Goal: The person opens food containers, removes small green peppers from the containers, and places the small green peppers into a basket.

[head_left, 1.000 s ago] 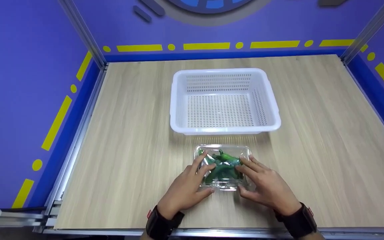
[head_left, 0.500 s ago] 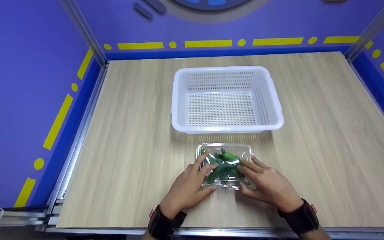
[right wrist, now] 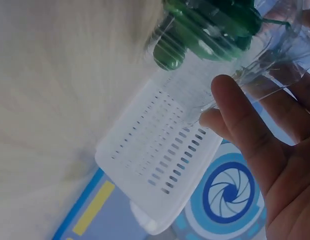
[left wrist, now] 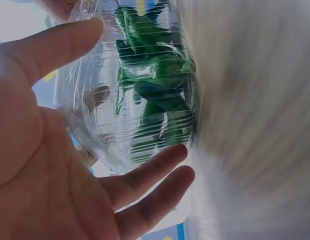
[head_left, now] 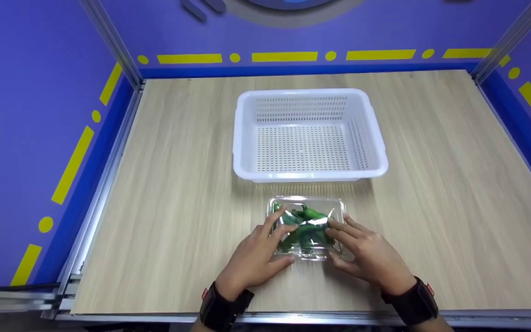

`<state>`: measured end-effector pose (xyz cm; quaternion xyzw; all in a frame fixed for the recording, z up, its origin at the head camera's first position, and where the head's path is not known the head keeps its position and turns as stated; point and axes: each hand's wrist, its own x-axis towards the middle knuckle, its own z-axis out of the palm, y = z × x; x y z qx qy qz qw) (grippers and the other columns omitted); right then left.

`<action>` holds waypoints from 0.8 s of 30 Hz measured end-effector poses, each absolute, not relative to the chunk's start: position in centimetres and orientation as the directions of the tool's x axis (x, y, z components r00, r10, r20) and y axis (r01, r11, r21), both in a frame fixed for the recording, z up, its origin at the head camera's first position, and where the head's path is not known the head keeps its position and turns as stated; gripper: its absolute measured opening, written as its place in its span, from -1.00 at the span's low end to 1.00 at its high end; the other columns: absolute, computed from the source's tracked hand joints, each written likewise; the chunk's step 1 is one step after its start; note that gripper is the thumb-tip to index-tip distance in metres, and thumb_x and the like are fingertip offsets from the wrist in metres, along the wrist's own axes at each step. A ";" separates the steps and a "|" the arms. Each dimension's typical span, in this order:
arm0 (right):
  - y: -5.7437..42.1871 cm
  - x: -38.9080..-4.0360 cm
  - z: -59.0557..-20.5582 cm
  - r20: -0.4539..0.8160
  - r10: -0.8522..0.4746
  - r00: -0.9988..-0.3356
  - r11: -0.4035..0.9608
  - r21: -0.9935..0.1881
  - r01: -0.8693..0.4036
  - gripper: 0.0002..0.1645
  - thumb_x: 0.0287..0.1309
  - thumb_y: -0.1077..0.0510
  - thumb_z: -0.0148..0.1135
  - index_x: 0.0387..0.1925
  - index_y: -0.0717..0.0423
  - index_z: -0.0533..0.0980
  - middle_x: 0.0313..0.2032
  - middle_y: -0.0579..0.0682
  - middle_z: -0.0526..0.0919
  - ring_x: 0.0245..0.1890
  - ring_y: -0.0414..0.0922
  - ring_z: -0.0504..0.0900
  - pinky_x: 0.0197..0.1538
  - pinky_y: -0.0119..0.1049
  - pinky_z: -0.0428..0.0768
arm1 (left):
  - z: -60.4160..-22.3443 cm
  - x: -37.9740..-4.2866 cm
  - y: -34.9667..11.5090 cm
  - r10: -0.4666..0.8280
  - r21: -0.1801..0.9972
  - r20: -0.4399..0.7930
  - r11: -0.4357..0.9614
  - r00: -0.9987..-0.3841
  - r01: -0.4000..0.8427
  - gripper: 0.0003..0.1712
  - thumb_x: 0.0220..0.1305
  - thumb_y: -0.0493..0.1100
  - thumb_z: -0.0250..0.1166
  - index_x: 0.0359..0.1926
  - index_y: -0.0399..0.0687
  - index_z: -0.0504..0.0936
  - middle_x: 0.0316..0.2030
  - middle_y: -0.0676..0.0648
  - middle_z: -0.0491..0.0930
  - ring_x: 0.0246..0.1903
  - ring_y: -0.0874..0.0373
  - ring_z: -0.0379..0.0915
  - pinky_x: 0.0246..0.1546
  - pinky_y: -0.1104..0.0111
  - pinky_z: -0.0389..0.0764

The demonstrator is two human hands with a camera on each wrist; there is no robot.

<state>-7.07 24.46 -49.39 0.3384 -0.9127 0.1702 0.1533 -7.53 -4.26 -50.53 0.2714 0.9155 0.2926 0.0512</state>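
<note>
A clear plastic clamshell box holding several green peppers lies on the table in front of the basket. In the head view my left hand rests on its left side, two fingers spread over the lid and the thumb by the front edge. My right hand touches the right side, fingertips on the lid and thumb near the front corner. Through the ribbed wall, the left wrist view shows the peppers, with two fingers beside the box. Fingers lie fairly straight against it in the right wrist view.
A white perforated plastic basket stands behind the box with nothing in it. The wooden tabletop is bounded by blue-purple panels at the back and sides. A metal rail runs along the front edge.
The head view has shifted slightly. Both hands stay at the box, and the right thumb has moved slightly along its front corner.
</note>
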 end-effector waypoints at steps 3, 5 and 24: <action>24.6 -6.8 -49.7 0.392 -0.539 -0.745 0.718 -0.248 -0.650 -0.45 -0.09 -0.01 0.56 -0.01 0.04 0.67 0.12 0.06 0.71 0.13 0.26 0.67 0.04 0.02 0.67 | -50.5 -7.6 -4.5 0.538 0.572 0.061 0.672 -0.841 0.471 -0.25 0.28 0.20 0.37 0.43 0.36 0.32 0.63 0.12 -0.14 0.16 -0.07 0.51 -0.12 0.16 0.63; 24.7 -6.8 -49.8 0.395 -0.530 -0.750 0.715 -0.268 -0.646 -0.44 -0.10 -0.01 0.57 0.00 0.04 0.67 0.13 0.05 0.71 0.15 0.25 0.66 0.06 0.02 0.66 | -50.4 -7.7 -4.6 0.547 0.575 0.052 0.667 -0.835 0.473 -0.25 0.29 0.20 0.35 0.44 0.37 0.30 0.63 0.12 -0.15 0.18 -0.06 0.50 -0.11 0.16 0.63; 25.1 -6.8 -50.0 0.428 -0.511 -0.746 0.726 -0.250 -0.641 -0.43 -0.13 -0.07 0.61 -0.01 -0.04 0.69 0.14 -0.05 0.71 0.16 0.18 0.67 0.01 0.01 0.69 | -48.5 -8.4 -4.9 0.623 0.332 0.248 0.665 -0.742 0.669 -0.43 0.08 0.05 0.44 0.17 0.17 0.66 0.35 -0.18 0.48 0.36 -0.28 0.38 0.40 -0.01 0.36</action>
